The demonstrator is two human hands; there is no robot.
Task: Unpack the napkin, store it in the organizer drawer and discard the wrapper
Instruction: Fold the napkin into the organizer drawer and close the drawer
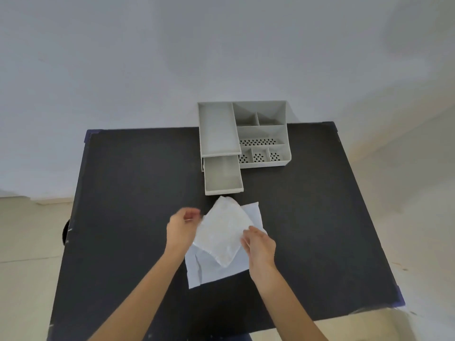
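I see both forearms reaching in over the black surface [138,183]. Right grip [258,244] pinches the wrapped napkin [221,232] at its right edge. Left grip [183,226], blurred, fingers curled at its left edge; contact unclear. Flat white sheet [216,269] lies under both grips. Open organizer drawer [222,179] sits just beyond.

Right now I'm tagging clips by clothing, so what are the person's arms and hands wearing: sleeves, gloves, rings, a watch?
Nothing that shows. Both forearms are bare from the bottom edge of the picture up to the wrists, with no sleeve or cuff in view. The left hand and the right hand are ungloved. No watch, bracelet or ring can be made out, though the left hand's fingers are motion-blurred.
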